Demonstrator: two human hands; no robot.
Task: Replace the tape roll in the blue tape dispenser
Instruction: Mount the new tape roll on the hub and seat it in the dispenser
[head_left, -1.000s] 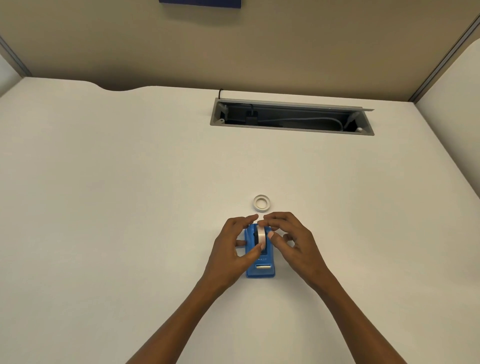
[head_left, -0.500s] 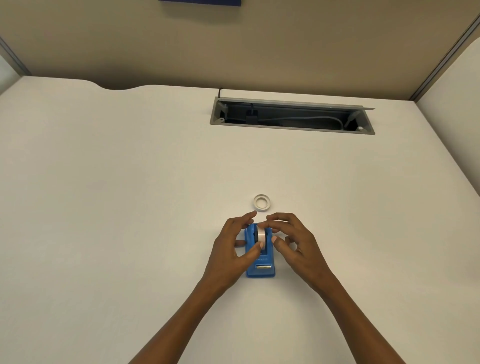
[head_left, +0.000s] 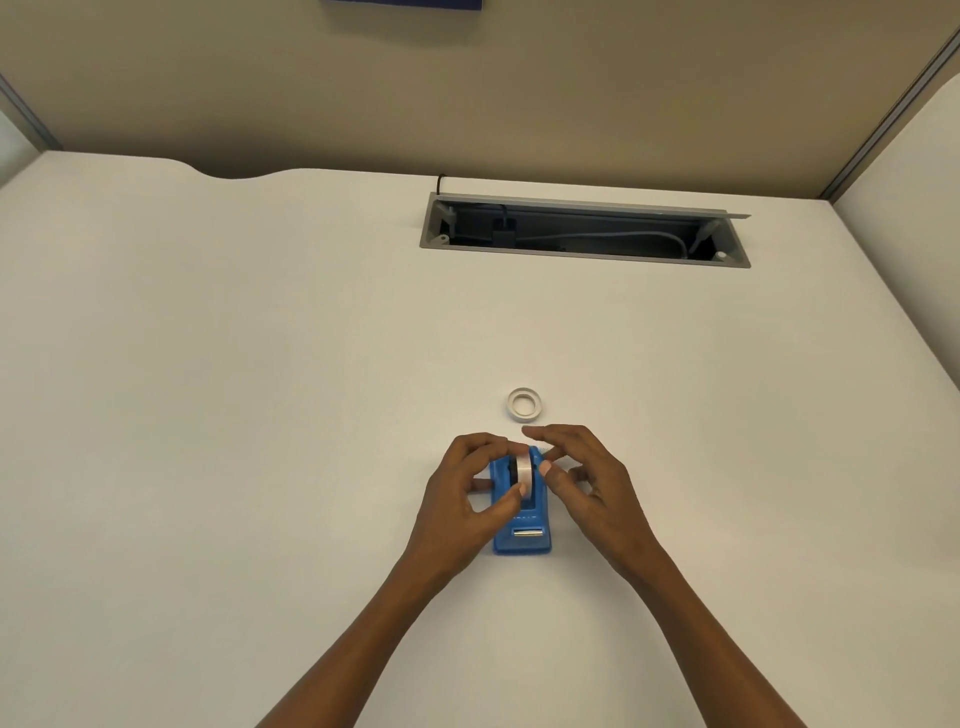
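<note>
Toward the near edge of the desk (head_left: 208, 364), about midway across, the blue tape dispenser (head_left: 521, 540) stands with a tape roll (head_left: 523, 470) upright in its cradle, and we pinch that roll with our left hand (head_left: 457, 499) while our right hand (head_left: 587, 483) hovers just beside it, fingers loosely spread and holding nothing. Farther back lies a second roll (head_left: 524, 403), flat and apart. We judge the roll could seat crooked or jam if we press unevenly, since nothing steadies the dispenser.
</note>
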